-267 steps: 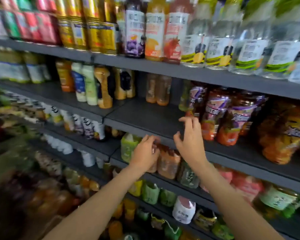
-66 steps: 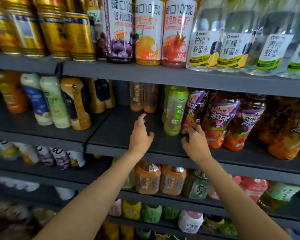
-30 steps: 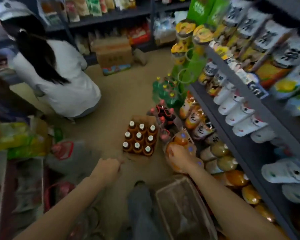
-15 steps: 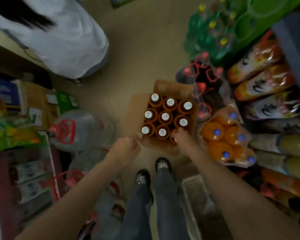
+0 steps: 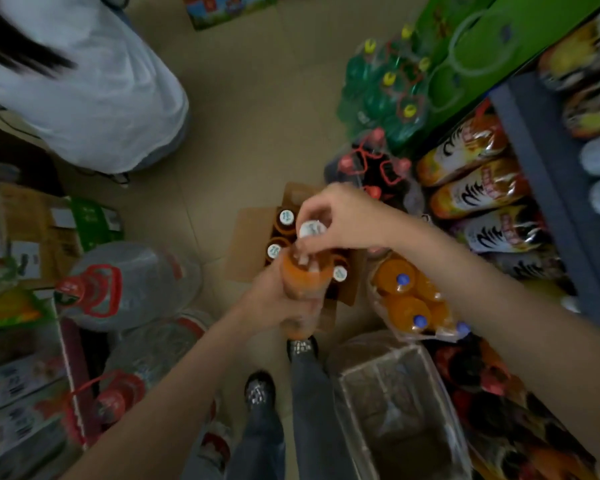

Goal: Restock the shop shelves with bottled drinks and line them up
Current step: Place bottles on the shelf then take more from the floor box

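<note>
An open cardboard box [image 5: 246, 244] sits on the floor with several amber drink bottles [image 5: 286, 218] with white caps standing in it. One amber bottle [image 5: 303, 282] is lifted above the box. My left hand [image 5: 274, 303] grips its body from the left. My right hand [image 5: 343, 218] comes from the right, and its fingers pinch the bottle's white cap [image 5: 312, 228]. The lower end of the bottle is hidden behind my left hand.
A person in a white top [image 5: 94, 109] crouches at the upper left. Big water jugs [image 5: 132, 282] stand at left. Packs of orange soda [image 5: 413, 303], dark bottles [image 5: 374, 171] and green bottles [image 5: 385, 95] line the shelf unit [image 5: 548, 188] at right. An empty plastic-wrapped tray [image 5: 395, 403] lies by my feet.
I have turned from the shelf down to the floor. My right hand reached into the box and lifted one bottle out; my left hand moved from the box's edge onto its body.
</note>
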Demonstrator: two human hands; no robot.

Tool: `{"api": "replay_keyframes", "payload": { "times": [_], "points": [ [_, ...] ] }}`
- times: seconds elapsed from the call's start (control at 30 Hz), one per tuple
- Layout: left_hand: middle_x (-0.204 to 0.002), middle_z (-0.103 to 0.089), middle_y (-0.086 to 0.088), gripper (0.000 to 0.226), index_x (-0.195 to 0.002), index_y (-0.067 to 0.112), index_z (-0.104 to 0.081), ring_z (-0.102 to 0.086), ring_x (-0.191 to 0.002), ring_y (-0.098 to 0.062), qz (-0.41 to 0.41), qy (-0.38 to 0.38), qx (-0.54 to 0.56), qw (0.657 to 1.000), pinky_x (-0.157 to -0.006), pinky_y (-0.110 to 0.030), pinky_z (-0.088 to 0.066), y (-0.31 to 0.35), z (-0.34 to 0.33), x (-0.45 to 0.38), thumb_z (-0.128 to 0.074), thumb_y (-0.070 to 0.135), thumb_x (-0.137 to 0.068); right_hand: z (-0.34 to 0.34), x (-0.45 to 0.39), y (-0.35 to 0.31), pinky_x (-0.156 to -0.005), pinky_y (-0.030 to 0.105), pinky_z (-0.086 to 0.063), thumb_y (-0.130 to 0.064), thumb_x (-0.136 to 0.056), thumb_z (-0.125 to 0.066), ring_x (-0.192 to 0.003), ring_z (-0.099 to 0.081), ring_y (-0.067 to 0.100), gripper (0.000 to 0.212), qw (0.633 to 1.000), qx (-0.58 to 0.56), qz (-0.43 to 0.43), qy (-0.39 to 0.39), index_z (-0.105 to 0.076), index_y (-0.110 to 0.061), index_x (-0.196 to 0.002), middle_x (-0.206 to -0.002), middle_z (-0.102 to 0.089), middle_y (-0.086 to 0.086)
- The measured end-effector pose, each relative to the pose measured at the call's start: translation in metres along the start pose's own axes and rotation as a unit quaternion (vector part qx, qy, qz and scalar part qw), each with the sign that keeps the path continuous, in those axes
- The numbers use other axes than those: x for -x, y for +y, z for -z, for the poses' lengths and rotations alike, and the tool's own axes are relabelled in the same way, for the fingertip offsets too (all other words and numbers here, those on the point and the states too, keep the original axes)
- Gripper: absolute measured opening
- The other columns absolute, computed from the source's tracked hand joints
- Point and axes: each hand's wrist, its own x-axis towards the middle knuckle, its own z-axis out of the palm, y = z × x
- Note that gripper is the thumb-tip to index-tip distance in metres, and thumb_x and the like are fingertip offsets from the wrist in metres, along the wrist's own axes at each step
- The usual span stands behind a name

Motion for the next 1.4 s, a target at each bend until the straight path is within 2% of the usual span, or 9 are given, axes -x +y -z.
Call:
{"api": "replay_keyframes", "payload": {
  "times": [0.13,0.27,0.4,0.5,0.7,0.83,1.03,1.27,1.4],
  "points": [
    [-0.103,-0.065,0.001,0.066,-0.114,0.016,-0.054,-0.061,-0.096,-0.016,0.075,0.119,0.007,0.99,-0.077,-0.023,-0.048,-0.007,0.018,-0.007,-0.088,0.019,-0.057,-0.008,-0.016,0.041,-0.055,0.022,-0.048,-0.025,-0.086,-0.063,-0.062,-0.062,0.011,0.011,0.956,-0.257,-0.091,0.106,-0.065,-0.015,-0.088,-0.075,-0.065,-0.001],
    [-0.103,-0.065,-0.002,0.058,-0.111,0.016,-0.054,-0.062,-0.098,-0.019,0.135,0.16,0.024,0.978,-0.083,-0.031,-0.049,-0.047,0.031,0.003,-0.084,0.015,-0.061,-0.092,-0.017,0.126,-0.077,0.03,-0.046,-0.028,-0.086,-0.063,-0.1,-0.06,0.027,0.025,0.969,0.126,-0.212,0.032,-0.06,-0.011,-0.104,-0.105,-0.061,0.008],
    [-0.098,-0.067,0.0,0.053,-0.101,0.02,-0.057,-0.064,-0.095,-0.019,0.161,0.144,0.003,0.976,-0.087,-0.036,-0.05,-0.08,0.033,0.014,-0.086,0.016,-0.057,-0.178,-0.013,0.155,-0.099,0.045,-0.039,-0.021,-0.088,-0.06,-0.122,-0.042,0.04,0.064,0.935,0.192,-0.278,-0.106,-0.026,-0.019,-0.142,-0.147,-0.019,0.015],
    [-0.095,-0.066,0.003,0.051,-0.101,0.019,-0.057,-0.062,-0.093,-0.016,0.156,0.126,0.007,0.98,-0.083,-0.029,-0.05,-0.098,0.028,0.012,-0.085,0.015,-0.059,-0.212,-0.016,0.162,-0.093,0.044,-0.043,-0.009,-0.093,-0.046,-0.114,-0.048,0.041,0.056,0.932,0.173,-0.316,-0.034,-0.024,-0.024,-0.142,-0.15,-0.006,0.018],
    [-0.103,-0.066,0.0,0.058,-0.116,0.013,-0.055,-0.061,-0.089,-0.009,0.15,0.125,0.085,0.977,-0.069,-0.017,-0.046,-0.096,0.019,0.016,-0.082,0.013,-0.065,-0.221,-0.001,0.155,-0.081,0.041,-0.045,-0.005,-0.085,-0.058,-0.103,-0.054,0.039,0.041,0.927,0.183,-0.311,0.101,-0.042,-0.008,-0.122,-0.138,-0.029,0.017],
    [-0.1,-0.065,0.004,0.057,-0.116,0.014,-0.056,-0.059,-0.087,-0.006,0.12,0.11,0.073,0.984,-0.063,-0.016,-0.042,-0.059,0.023,0.045,-0.082,0.014,-0.065,-0.16,0.025,0.102,-0.086,0.035,-0.042,-0.017,-0.077,-0.069,-0.11,-0.05,0.036,0.046,0.948,0.124,-0.268,0.122,-0.048,-0.003,-0.116,-0.125,-0.042,0.018],
    [-0.089,-0.065,0.003,0.039,-0.096,0.017,-0.06,-0.06,-0.089,-0.014,-0.023,0.098,0.008,0.995,-0.065,-0.011,-0.046,0.057,0.02,0.126,-0.083,0.009,-0.064,-0.048,0.153,-0.032,-0.066,0.037,-0.046,-0.018,-0.073,-0.073,-0.094,-0.06,0.032,0.033,0.936,0.097,-0.251,0.228,-0.063,0.004,-0.096,-0.097,-0.064,0.017],
    [-0.103,-0.064,-0.005,0.056,-0.113,0.005,-0.058,-0.059,-0.092,-0.015,-0.199,0.054,-0.043,0.978,-0.072,-0.015,-0.047,0.221,-0.007,0.223,-0.084,0.01,-0.063,0.062,0.351,-0.187,-0.063,0.028,-0.043,-0.016,-0.069,-0.078,-0.078,-0.059,0.017,0.022,0.875,0.068,-0.215,0.428,-0.068,-0.008,-0.087,-0.077,-0.064,0.006],
    [-0.104,-0.064,-0.005,0.055,-0.109,0.012,-0.057,-0.06,-0.097,-0.021,-0.288,0.016,-0.068,0.955,-0.085,-0.031,-0.048,0.298,-0.046,0.27,-0.085,0.015,-0.062,0.092,0.471,-0.248,-0.072,0.034,-0.047,-0.019,-0.07,-0.075,-0.082,-0.063,0.019,0.017,0.792,0.137,-0.219,0.552,-0.07,-0.008,-0.082,-0.083,-0.07,0.011]
  ]
}}
